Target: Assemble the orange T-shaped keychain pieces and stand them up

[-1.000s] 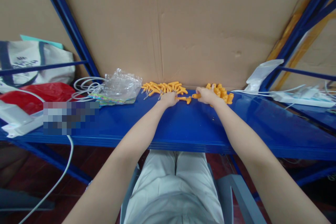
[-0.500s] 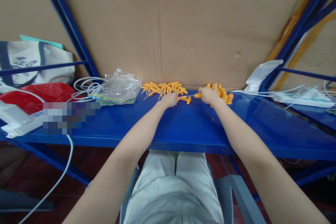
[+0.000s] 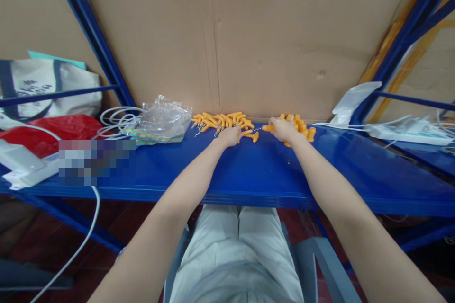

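My left hand (image 3: 230, 137) is closed on the orange handle of a corkscrew, whose metal spiral (image 3: 257, 129) points right. My right hand (image 3: 283, 129) pinches an orange plastic sleeve (image 3: 268, 128), its open end facing the spiral's tip; whether they touch is too small to tell. Another orange piece (image 3: 253, 137) lies on the table just below the spiral. Left of my left hand lie several corkscrews (image 3: 222, 119) with orange handles and bare spirals. Behind and right of my right hand is a heap of orange plastic pieces (image 3: 302, 129), partly hidden by the hand.
The blue table (image 3: 256, 170) ends at a cardboard wall (image 3: 266, 38). A clear plastic bag (image 3: 165, 118), coiled white cables (image 3: 115, 118), a red bag (image 3: 53, 130) and a power strip (image 3: 28, 170) lie left. Another white power strip (image 3: 408, 133) is at right.
Both hands stay in nearly the same place, with the spiral and the sleeve between them. The view has tilted very slightly.
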Motion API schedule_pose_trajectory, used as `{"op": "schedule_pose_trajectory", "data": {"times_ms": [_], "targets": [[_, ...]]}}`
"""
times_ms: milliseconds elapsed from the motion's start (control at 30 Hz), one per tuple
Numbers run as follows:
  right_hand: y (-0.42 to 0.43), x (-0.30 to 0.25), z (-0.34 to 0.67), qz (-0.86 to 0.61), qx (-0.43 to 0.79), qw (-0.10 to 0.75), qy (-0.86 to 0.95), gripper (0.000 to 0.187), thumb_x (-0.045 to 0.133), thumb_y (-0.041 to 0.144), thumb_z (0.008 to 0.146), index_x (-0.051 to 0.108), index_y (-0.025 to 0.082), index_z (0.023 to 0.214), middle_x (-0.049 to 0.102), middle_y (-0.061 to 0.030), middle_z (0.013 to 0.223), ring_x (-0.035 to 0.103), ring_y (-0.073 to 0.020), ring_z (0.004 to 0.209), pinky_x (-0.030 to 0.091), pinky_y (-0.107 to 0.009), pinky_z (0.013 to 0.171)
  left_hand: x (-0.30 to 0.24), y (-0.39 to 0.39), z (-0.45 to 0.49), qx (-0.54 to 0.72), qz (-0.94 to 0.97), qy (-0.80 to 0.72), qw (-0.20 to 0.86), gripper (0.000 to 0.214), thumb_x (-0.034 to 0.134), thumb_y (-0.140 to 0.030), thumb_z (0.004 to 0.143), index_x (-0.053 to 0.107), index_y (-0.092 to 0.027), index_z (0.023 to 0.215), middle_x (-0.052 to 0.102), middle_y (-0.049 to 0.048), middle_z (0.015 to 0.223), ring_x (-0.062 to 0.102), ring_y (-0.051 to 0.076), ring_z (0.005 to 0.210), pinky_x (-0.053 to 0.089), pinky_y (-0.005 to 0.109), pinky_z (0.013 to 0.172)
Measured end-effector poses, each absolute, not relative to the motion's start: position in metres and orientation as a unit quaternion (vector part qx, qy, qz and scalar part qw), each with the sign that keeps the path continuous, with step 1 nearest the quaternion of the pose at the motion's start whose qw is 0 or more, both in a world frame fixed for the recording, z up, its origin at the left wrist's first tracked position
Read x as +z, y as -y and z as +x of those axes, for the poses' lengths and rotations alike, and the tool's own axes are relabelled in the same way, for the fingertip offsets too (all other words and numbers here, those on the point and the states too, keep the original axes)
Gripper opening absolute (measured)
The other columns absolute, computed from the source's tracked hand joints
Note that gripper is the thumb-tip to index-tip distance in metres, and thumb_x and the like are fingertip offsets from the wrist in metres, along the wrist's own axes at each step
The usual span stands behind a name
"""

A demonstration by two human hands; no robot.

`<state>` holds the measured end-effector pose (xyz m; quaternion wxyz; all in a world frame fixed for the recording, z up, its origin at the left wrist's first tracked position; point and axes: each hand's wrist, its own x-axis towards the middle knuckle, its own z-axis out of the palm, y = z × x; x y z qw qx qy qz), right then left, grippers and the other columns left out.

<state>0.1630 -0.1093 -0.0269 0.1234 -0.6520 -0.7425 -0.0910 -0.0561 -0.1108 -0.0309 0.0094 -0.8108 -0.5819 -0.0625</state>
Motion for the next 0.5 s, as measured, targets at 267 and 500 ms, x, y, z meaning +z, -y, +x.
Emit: {"op": "schedule_pose_trajectory", "data": {"times_ms": [267,500], "targets": [[0.103,-0.029,0.161,-0.598,-0.068,0.154,0.783,0.032,0.061,0.009,0.088,0.067,0.018,0.117,0.069,-0.0135,0.127,0.064,-0.029,0.121,0.033,-0.054,0.116,-0.036,0.105,-0.057,-0.109,-0.823,0.558,-0.007,0.033,0.048,-0.033,0.104,0.06,-0.018,0.131,0.071,0.0146,0.132,0.067,0.028,0.124,0.052,0.035,0.101],[0.096,-0.03,0.161,-0.505,-0.013,0.257,0.824,0.038,0.059,0.017,0.093,0.07,0.018,0.129,0.07,-0.0125,0.126,0.066,-0.0233,0.111,0.049,-0.037,0.103,-0.04,0.094,-0.065,-0.21,-0.812,0.543,0.025,0.036,0.054,-0.025,0.098,0.059,-0.02,0.133,0.07,0.0121,0.131,0.066,0.028,0.123,0.05,0.039,0.106]]}}
